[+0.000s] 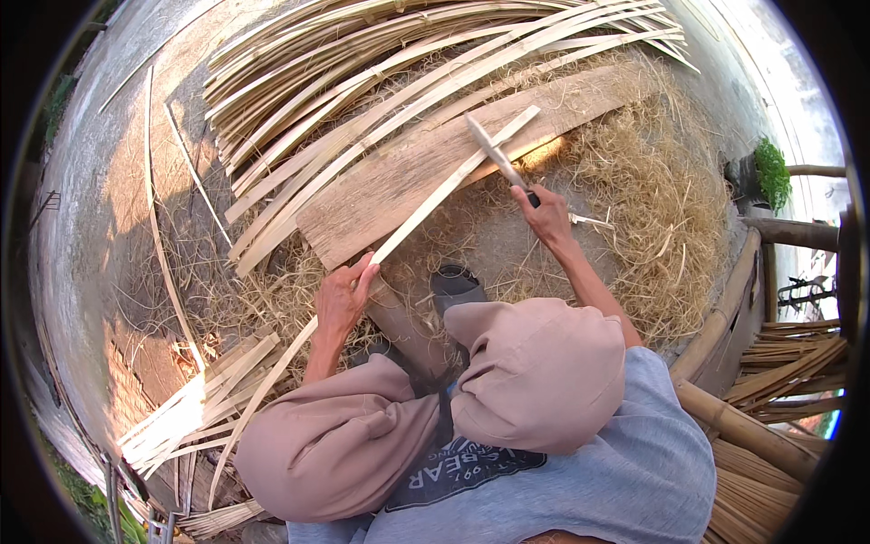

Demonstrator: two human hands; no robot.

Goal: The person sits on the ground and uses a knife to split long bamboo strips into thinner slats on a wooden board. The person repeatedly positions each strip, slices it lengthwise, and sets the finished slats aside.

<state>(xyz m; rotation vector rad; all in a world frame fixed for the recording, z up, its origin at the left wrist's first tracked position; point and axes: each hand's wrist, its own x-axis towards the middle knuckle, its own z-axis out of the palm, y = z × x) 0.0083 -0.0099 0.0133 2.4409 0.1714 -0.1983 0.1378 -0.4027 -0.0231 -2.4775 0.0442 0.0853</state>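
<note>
Lg wooden board (390, 186) in front of the knees, w/ a long pale strip (430, 208) laid diag. across it. Knife (507, 167) crosses strip nr its far end, blade angled fwd-L. L hand (341, 297) reaches fwd, thumb & fingers pinching strip by board's near corner. R hand (546, 218), arm stretched fwd-L, fingers wrapped round knife's blk handle.

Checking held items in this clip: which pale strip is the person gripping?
The long pale strip running through the left hand and crossed by the knife in the right hand. The piled strips beyond the board touch neither hand.
</note>
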